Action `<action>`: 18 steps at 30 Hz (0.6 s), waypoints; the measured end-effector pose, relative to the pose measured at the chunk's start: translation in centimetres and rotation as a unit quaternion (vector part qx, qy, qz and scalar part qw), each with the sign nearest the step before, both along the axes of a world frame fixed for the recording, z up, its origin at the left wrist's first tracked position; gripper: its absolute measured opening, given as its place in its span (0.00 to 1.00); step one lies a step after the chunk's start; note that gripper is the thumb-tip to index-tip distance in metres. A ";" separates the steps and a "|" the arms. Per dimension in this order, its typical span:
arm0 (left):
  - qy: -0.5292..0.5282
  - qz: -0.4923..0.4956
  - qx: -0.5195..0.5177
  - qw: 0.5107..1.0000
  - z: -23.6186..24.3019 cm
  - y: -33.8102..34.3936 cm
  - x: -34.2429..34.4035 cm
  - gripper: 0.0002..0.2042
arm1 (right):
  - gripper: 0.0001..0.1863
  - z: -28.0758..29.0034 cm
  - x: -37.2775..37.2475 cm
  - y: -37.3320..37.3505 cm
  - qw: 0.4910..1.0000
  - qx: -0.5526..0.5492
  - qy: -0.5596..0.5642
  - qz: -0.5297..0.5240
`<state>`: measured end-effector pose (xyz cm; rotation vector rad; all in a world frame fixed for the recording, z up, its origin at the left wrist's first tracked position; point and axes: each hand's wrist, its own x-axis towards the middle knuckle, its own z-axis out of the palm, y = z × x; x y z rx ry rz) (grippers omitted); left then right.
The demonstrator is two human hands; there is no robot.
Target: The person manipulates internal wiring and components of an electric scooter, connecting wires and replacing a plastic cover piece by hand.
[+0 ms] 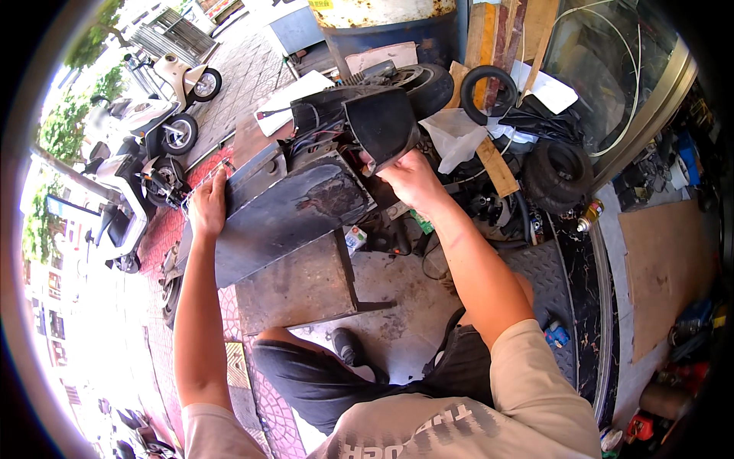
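A partly dismantled electric scooter [279,222], with a dark, scuffed flat side, rests tilted over a low metal stand [294,287]. My left hand [208,205] is closed around its near-left edge. At the other end, my right hand [413,181] grips the lower edge of a curved black fender [380,122]. Its thumb and fingertips are partly hidden behind that piece. Loose wires [306,136] show in the opening between the fender and the scooter body. A black-tyred wheel [430,88] sticks out behind the fender.
Old tyres [558,174], a wooden strip [497,167] and crumpled plastic [453,138] lie to the right, near a spray can [589,215]. A rusty drum [386,30] stands at the far side. Parked scooters [126,195] line the pavement at left.
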<state>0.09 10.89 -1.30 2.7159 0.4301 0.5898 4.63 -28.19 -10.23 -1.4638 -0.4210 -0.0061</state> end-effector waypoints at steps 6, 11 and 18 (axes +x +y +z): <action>0.008 0.004 -0.006 1.000 -0.2 0.1 0.1 0.35 | 0.16 -1.2 -0.6 0.4 0.951 -0.260 -0.099 -0.137; 0.005 0.003 0.005 1.000 -0.6 0.5 0.4 0.35 | 0.21 -1.1 -0.9 2.2 0.911 -0.298 -0.117 -0.258; 0.012 -0.002 0.001 1.000 -0.1 0.5 0.3 0.35 | 0.20 -0.9 -0.5 1.8 0.917 -0.294 -0.113 -0.245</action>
